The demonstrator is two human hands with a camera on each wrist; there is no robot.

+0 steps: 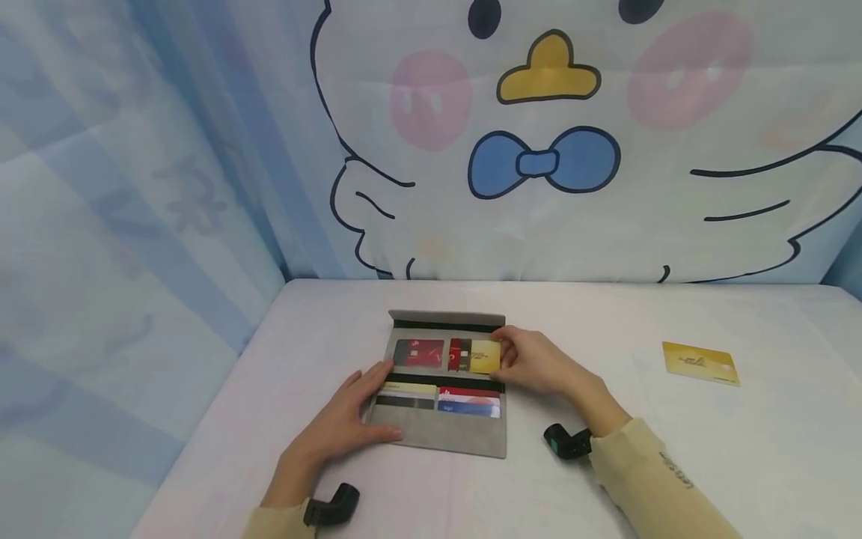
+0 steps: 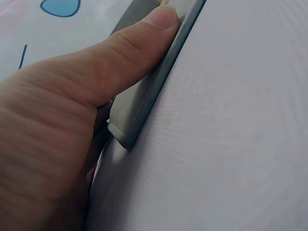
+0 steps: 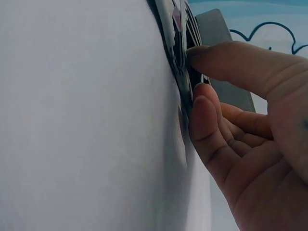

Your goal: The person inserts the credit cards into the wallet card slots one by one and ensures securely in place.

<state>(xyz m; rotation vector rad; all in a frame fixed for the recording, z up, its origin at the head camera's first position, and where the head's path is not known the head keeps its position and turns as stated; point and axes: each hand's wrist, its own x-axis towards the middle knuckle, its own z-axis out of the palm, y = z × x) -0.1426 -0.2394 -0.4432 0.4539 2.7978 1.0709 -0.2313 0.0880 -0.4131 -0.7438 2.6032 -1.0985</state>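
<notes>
A grey card wallet (image 1: 444, 434) lies unfolded on the white cloth, its far flap raised. My left hand (image 1: 346, 419) rests along its left side, fingers and thumb spread. In the left wrist view, the thumb (image 2: 139, 43) presses on the wallet near a corner. At the upper right pocket my right hand (image 1: 539, 363) pinches a gold card (image 1: 485, 357) between thumb and fingers, over a red and black card (image 1: 459, 355). A red and grey card (image 1: 420, 353) sits in the upper left pocket. The right wrist view shows the fingertips at the wallet's edge; the card is mostly hidden there.
Another gold card (image 1: 700, 364) lies on the white tabletop (image 1: 606, 479) to the right. Cards fill the wallet's lower pockets, among them a red, white and blue card (image 1: 469, 402). A printed cloth (image 1: 539, 232) hangs behind the table.
</notes>
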